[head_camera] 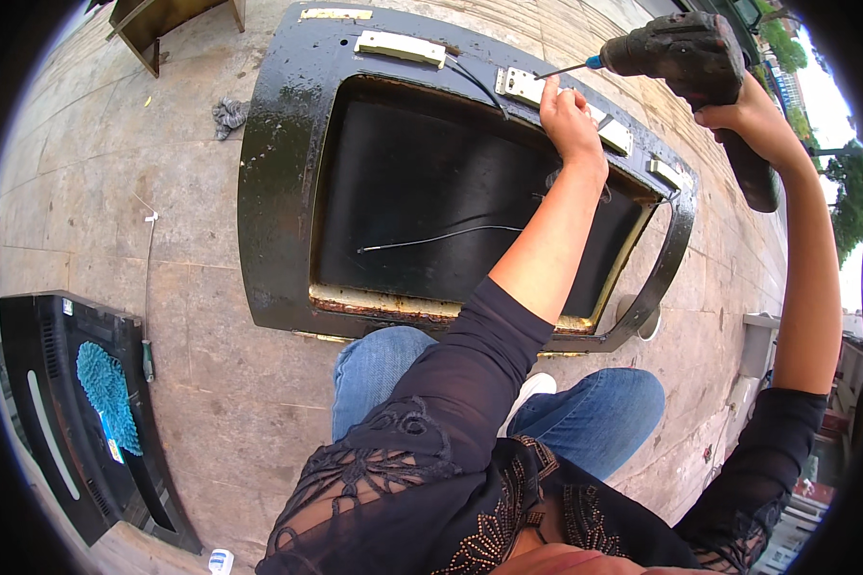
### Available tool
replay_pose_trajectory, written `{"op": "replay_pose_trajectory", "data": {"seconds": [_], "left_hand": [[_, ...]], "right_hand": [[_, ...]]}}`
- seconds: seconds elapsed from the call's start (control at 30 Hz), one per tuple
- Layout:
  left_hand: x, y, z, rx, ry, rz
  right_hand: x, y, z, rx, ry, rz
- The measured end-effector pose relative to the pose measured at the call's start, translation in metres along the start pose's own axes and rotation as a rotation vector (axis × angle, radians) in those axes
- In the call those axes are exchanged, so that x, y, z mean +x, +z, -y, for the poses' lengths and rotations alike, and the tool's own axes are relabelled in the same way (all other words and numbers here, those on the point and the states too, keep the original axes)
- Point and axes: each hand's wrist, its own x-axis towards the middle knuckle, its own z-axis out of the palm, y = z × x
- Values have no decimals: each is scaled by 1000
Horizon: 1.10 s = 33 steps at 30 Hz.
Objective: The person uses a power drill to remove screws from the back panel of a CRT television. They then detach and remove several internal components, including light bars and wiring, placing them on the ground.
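My right hand grips a worn cordless drill with a long screwdriver bit in its chuck. The tip of the bit meets a pale plate on the far edge of a dark metal appliance panel. At that tip is my left hand, its index finger extended and the other fingers curled over the pale strip. Whether it pinches a small part cannot be seen. Black wires trail from another pale housing on the panel. A thin cable lies in its rusted-edged recess.
To the left on the tiled floor lies a black vented panel bearing a blue chenille duster. A green-handled screwdriver is beside it. A crumpled rag and a brown metal piece are farther off. A white bottle stands near the bottom.
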Motion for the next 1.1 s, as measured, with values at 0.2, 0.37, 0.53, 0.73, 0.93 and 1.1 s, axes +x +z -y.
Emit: {"op": "replay_pose_trajectory", "data": {"seconds": [0.2,0.37,0.53,0.73,0.93,1.1], "left_hand": [[10,-4,-5,29,56,5],[25,-7,-6,33,91,-40],[22,-9,-6,40,16,-34],[26,-11,-5,43,22,-51],[27,-13,-4,29,26,-48],[22,-13,-3,-21,76,-110]], "right_hand": [[10,17,13,27,-23,-15],[17,24,21,4,-53,-2],[20,25,20,-31,-17,24],[24,25,23,-56,-4,22],[29,22,29,-100,-2,71],[51,13,36,-185,29,116]]}}
